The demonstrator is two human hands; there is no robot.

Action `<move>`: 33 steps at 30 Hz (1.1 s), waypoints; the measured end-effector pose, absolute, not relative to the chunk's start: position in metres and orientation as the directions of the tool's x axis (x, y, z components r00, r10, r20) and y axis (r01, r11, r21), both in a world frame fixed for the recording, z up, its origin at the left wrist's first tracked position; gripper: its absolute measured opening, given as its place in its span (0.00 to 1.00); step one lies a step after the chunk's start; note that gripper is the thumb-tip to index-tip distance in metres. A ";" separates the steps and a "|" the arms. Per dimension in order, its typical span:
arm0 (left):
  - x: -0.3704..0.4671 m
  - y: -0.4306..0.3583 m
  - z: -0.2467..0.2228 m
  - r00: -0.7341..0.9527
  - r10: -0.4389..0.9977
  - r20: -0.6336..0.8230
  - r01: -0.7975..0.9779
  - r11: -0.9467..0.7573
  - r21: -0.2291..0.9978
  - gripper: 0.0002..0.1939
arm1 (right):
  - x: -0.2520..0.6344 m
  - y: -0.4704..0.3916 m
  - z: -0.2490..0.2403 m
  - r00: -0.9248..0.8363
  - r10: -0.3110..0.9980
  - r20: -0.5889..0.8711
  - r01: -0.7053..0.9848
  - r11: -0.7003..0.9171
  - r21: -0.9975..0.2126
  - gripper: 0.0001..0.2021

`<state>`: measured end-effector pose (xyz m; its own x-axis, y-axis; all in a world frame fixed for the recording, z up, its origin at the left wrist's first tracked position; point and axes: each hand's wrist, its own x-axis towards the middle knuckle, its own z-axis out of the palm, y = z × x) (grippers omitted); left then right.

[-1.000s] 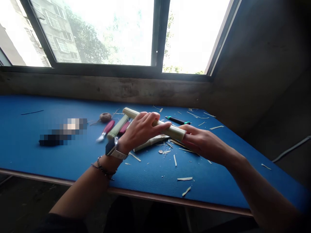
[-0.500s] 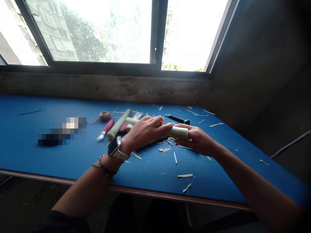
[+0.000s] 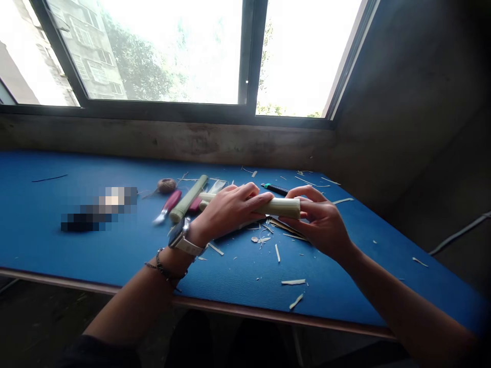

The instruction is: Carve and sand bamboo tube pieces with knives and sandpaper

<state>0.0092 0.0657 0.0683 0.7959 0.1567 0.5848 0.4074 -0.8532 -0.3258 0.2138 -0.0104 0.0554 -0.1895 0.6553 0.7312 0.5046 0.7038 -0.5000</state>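
Note:
A pale green bamboo-like tube (image 3: 282,207) lies roughly level above the blue table. My left hand (image 3: 233,207), with a watch and a bracelet at the wrist, is wrapped over the tube from above. At the tube's right end, my right hand (image 3: 320,214) has its fingers bent around the rim; a fingertip is hidden at or behind the opening. Beneath the hands are thin pale shavings (image 3: 264,239) and some brown strips (image 3: 287,227). A black and green cutter (image 3: 274,188) lies just behind the tube, partly covered by my right hand.
Left of my hands lie a thicker green tube (image 3: 189,199), a red-handled tool (image 3: 169,205) and a ball of twine (image 3: 166,185). A pixelated object (image 3: 99,208) is farther left. Strips are scattered on the blue table (image 3: 238,278); a window stands behind.
My right hand has shifted slightly right to the tube's end, its fingers now arched higher and covering part of the cutter. My left hand keeps its hold on the tube.

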 end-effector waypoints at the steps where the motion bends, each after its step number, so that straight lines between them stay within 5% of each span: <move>1: 0.009 0.066 0.068 0.793 0.156 0.588 0.407 -0.855 -0.322 0.19 | 0.213 -0.011 0.055 -0.176 0.641 0.747 0.518 0.706 -0.483 0.07; 9: 0.007 0.071 0.068 0.757 0.123 0.641 0.414 -0.851 -0.325 0.18 | 0.216 -0.010 0.055 -0.192 0.485 0.853 0.664 0.705 -0.251 0.04; 14: 0.007 0.069 0.065 0.798 0.078 0.597 0.411 -0.796 -0.445 0.16 | 0.220 0.000 0.043 -0.463 0.660 0.591 0.693 0.686 -0.223 0.20; 18: 0.009 0.068 0.063 0.820 0.070 0.568 0.407 -0.770 -0.492 0.15 | 0.224 0.007 0.036 -0.510 0.715 0.478 0.762 0.634 -0.135 0.28; 24: 0.005 0.068 0.069 0.874 0.152 0.462 0.344 -0.865 -0.365 0.17 | 0.230 0.008 0.045 -0.615 0.538 0.576 0.691 0.720 0.064 0.15; 33: 0.004 0.065 0.075 0.863 0.212 0.459 0.287 -0.953 -0.101 0.16 | 0.224 -0.001 0.051 -0.505 0.328 0.798 0.648 0.755 0.099 0.03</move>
